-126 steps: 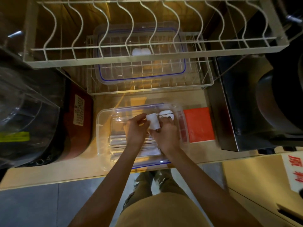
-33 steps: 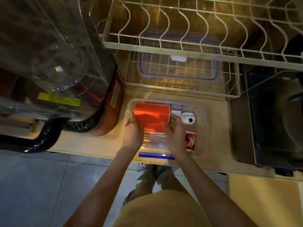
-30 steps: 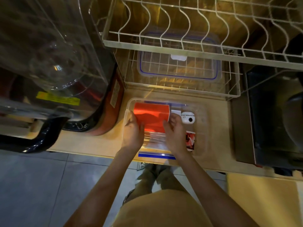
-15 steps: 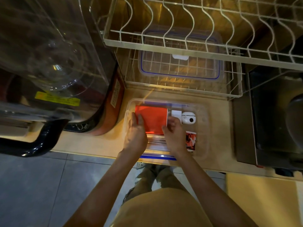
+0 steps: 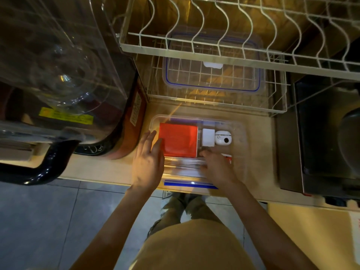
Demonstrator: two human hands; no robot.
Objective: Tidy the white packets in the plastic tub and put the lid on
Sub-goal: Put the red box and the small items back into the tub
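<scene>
Both hands, left [image 5: 148, 160] and right [image 5: 217, 167], open-palmed over white packets [image 5: 184, 165] lengthwise left-to-right in tub [image 5: 239, 152].

We see a wire dish rack [image 5: 241, 51] along the counter's [image 5: 101, 168] far edge, a clear-lidded appliance [image 5: 58, 75] at its left end, and a dark metal box [image 5: 327, 137] at its right end.
</scene>
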